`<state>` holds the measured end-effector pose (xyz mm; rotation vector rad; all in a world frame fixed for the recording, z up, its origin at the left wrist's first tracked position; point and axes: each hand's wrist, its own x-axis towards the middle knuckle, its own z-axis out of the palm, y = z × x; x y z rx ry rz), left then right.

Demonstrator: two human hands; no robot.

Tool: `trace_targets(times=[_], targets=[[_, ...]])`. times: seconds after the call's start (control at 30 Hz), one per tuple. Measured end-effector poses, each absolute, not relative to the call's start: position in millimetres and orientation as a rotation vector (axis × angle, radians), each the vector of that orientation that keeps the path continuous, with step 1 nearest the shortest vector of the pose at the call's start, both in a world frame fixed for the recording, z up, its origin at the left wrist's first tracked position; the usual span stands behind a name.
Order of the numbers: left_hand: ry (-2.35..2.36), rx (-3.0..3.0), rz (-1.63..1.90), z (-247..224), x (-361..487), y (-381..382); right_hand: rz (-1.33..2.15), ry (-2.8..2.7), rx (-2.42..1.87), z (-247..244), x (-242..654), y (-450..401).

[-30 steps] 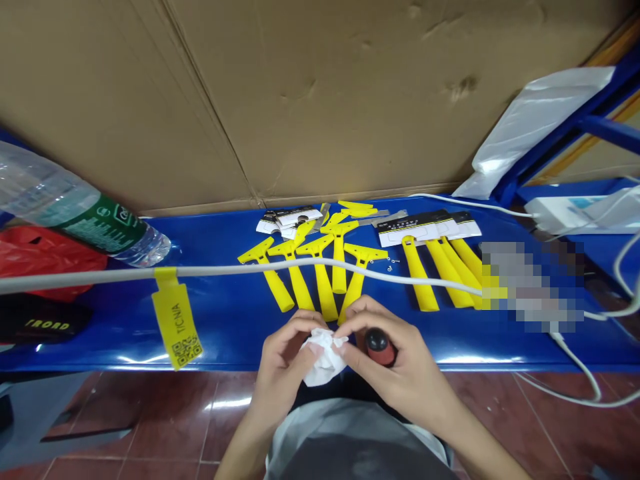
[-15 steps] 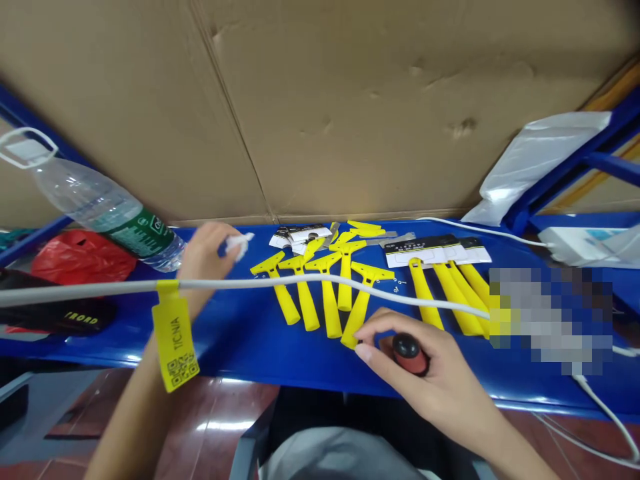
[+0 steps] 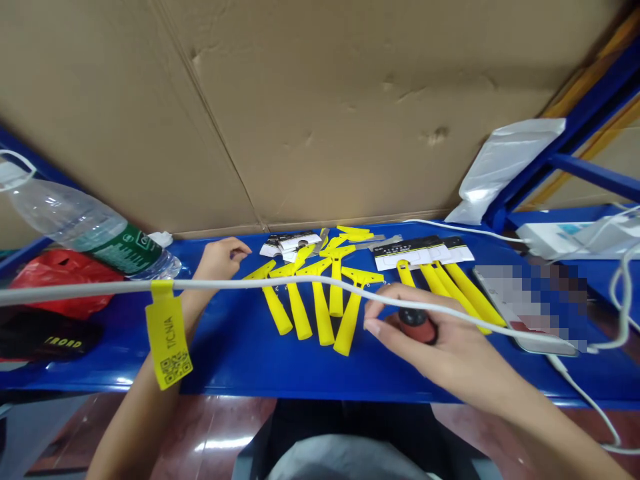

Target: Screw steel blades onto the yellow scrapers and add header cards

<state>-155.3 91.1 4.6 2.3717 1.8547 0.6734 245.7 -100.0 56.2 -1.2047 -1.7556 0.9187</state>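
My left hand is over the left side of the blue table, its fingers curled together and nothing visible in them. White crumpled paper rests behind the bottle, apart from that hand. In my right hand is a screwdriver with a red and black handle, tucked in the palm; its shaft is hidden. Thumb and forefinger of this hand come close together beside the yellow scrapers, which lie in a row between my hands. Tiny screws sit near the scraper heads.
Behind the scrapers are printed cards and loose yellow pieces. Carded yellow scrapers lie right, beside a partly blurred phone. A white cable crosses in front. Bottle and red bag stand left.
My left hand has let go of the white crumpled paper, now by the bottle, and moved rightward from it. My right hand still holds the screwdriver. The view has shifted slightly.
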Motion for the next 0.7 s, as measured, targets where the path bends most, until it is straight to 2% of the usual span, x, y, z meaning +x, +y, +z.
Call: trace_targets(times=[0.33,0.47,0.7], targets=[[1.615,2.268,0.374,0.6,-144.7,76.6,1.197,-1.634,-1.157,73.8,233.2,-46.7],[1.517,2.228,0.337,-9.1,-145.7,67.7,1.389,-1.499,-1.092,59.1,227.0,-29.2],[1.462,1.972,0.491,-4.2,-144.4,63.2,1.780,-1.003,-0.887,23.7,227.3,-12.3]])
